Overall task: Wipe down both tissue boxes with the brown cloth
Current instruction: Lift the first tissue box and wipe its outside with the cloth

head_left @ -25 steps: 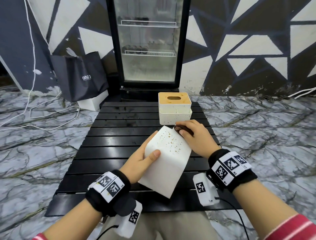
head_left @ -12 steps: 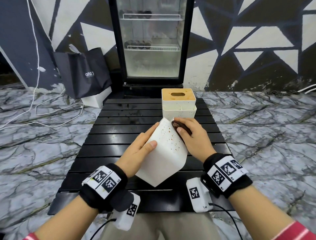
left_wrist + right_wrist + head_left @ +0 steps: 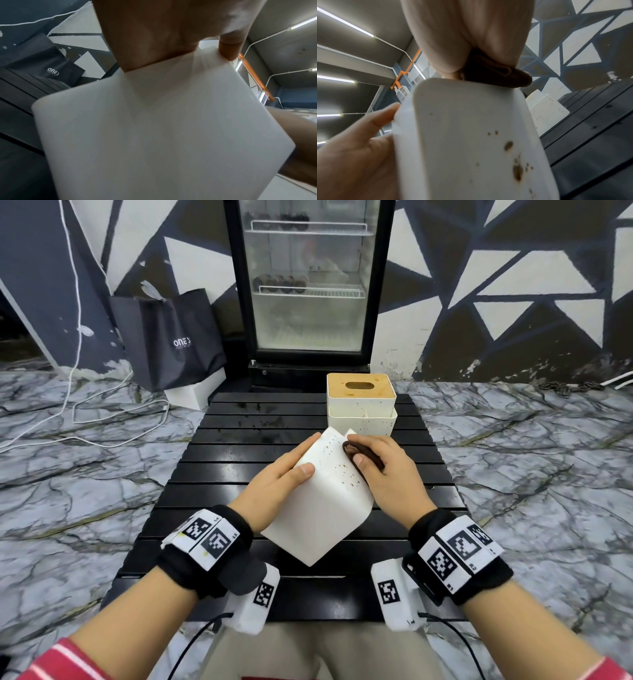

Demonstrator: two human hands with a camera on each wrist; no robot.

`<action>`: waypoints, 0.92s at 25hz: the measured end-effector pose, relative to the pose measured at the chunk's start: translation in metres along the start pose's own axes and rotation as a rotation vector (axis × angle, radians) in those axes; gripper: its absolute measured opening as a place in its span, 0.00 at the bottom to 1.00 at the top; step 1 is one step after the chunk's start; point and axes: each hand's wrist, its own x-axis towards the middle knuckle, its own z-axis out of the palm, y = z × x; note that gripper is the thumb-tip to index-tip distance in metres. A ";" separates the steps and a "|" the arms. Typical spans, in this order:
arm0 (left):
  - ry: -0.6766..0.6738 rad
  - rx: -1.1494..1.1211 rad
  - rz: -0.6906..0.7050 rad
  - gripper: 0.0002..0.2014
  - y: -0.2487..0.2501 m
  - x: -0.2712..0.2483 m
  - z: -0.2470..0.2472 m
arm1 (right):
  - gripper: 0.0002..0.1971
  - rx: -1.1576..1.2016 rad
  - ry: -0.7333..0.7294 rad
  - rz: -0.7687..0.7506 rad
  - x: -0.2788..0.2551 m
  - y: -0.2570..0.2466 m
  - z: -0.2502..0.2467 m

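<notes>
Table: a black slatted table (image 3: pixel 239 481) carries everything, its near edge by the person's lap.
Fridge: a glass-door fridge with a black frame (image 3: pixel 308 285) stands on the marble floor past the table's far edge.
Bag: a dark paper bag with white lettering (image 3: pixel 168 337) leans at the wall off the far-left corner.
Held box: a white plastic tissue box speckled with brown spots (image 3: pixel 322 501) is tilted on one corner, lifted above the middle of the table toward the near edge (its base faces the left wrist camera as a plain white slab).
Second box: a white spotted tissue box with a wooden lid and oval slot (image 3: pixel 361 402) stands upright near the far edge, right of centre, just beyond the held box.
Left hand: the left hand (image 3: pixel 274 484) grips the held box from its left side, thumb on the spotted face, fingers behind it.
Right hand: the right hand (image 3: pixel 383 474) is closed around the cloth and presses it against the upper right edge of the held box.
Cloth: a bunched dark brown cloth (image 3: pixel 358 451) shows between thumb and fingers, touching the box's top rim.
</notes>
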 end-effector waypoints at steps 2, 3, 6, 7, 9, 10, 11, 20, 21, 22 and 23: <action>-0.006 0.015 -0.006 0.30 0.000 0.001 -0.001 | 0.16 0.002 -0.022 -0.037 -0.004 -0.006 0.003; -0.006 0.014 -0.005 0.30 0.000 0.002 -0.001 | 0.16 0.001 -0.033 -0.060 -0.008 -0.007 0.004; -0.010 -0.016 0.004 0.30 0.001 0.003 -0.002 | 0.16 -0.005 -0.059 -0.110 -0.019 -0.007 0.000; -0.020 -0.011 0.008 0.31 0.001 0.003 -0.003 | 0.16 -0.006 -0.064 -0.109 -0.019 -0.006 -0.002; -0.038 0.011 0.009 0.33 0.000 0.005 -0.004 | 0.16 0.002 -0.055 -0.076 -0.014 -0.004 -0.005; -0.041 0.022 0.006 0.33 0.000 0.005 -0.004 | 0.15 0.006 -0.044 -0.058 -0.010 -0.004 -0.005; -0.041 0.028 0.003 0.32 0.000 0.005 -0.005 | 0.15 0.005 -0.038 -0.045 -0.006 -0.006 -0.004; -0.050 0.039 0.022 0.22 0.011 0.000 -0.002 | 0.17 0.002 -0.104 -0.206 -0.020 -0.026 0.004; -0.052 0.036 0.022 0.23 0.010 0.000 -0.002 | 0.17 0.003 -0.102 -0.208 -0.020 -0.024 0.002; -0.052 0.035 0.023 0.23 0.010 0.001 -0.002 | 0.16 0.007 -0.098 -0.200 -0.018 -0.022 0.000; -0.052 0.035 0.024 0.24 0.009 0.001 -0.003 | 0.15 0.011 -0.094 -0.183 -0.015 -0.022 -0.001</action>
